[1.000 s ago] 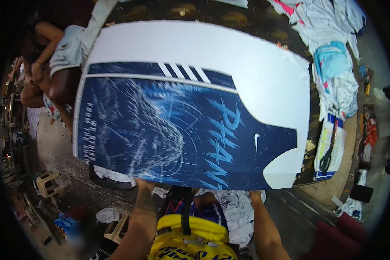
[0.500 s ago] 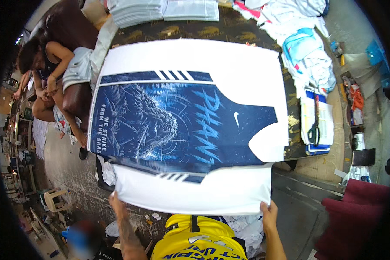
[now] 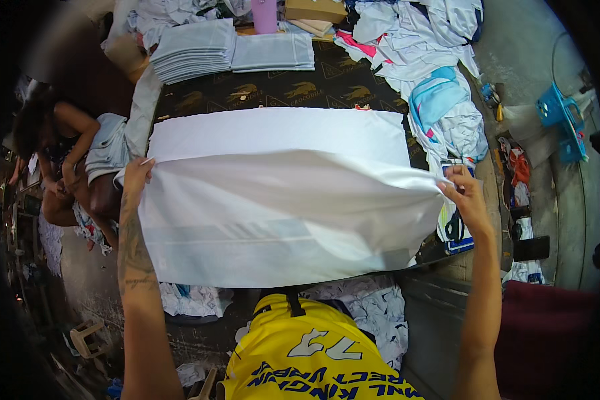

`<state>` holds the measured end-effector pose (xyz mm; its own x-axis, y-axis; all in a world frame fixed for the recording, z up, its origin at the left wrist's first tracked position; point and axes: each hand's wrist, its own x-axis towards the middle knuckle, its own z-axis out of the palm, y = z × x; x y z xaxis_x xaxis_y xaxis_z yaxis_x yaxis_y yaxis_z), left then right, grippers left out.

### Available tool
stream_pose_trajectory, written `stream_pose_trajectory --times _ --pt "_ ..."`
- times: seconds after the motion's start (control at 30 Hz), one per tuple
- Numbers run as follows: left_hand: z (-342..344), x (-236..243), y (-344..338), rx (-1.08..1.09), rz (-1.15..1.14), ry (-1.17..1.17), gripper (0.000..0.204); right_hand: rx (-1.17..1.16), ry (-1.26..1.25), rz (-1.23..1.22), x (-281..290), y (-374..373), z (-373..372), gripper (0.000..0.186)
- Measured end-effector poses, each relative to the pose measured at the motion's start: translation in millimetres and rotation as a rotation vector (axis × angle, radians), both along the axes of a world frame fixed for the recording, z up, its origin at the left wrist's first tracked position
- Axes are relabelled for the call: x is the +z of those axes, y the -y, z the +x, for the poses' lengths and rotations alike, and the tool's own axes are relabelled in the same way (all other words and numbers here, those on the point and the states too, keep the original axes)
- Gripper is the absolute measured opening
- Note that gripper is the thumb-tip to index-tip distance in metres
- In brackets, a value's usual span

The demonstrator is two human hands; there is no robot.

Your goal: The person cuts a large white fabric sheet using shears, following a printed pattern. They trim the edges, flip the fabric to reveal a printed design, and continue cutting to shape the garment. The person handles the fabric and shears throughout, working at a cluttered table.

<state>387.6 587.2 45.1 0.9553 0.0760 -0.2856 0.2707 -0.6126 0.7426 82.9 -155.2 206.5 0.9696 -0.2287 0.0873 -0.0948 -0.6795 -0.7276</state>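
A large white fabric sheet lies partly folded over on the table, its pale back side up. The dark print on its face shows only faintly through the cloth. My left hand pinches the sheet's raised edge at the left, and my right hand pinches the same edge at the right. Between them the edge sags and ripples. Beyond this fold, a flat white strip of the sheet remains visible on the table.
The dark patterned table carries stacks of folded white fabric at the back. Loose white and light-blue cloth is heaped at the right. Black-handled scissors rest on papers there. Another person sits at the left.
Both hands have moved away from my body, carrying the near edge of the sheet over the printed face. The dark blue print is now covered, with the white back showing.
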Motion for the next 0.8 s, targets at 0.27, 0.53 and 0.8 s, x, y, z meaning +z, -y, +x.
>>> stream_pose_trajectory --times 0.27,0.53,0.8 --pt "118 -99 58 -0.044 0.387 0.304 0.045 -0.380 -0.152 0.173 -111 19 105 0.038" --pt "180 -98 87 -0.024 0.379 0.281 0.041 -0.547 -0.216 -0.026 -194 61 188 0.065" --pt "174 -84 107 0.009 0.369 0.297 0.042 -0.584 -0.192 -0.146 -209 66 221 0.052"
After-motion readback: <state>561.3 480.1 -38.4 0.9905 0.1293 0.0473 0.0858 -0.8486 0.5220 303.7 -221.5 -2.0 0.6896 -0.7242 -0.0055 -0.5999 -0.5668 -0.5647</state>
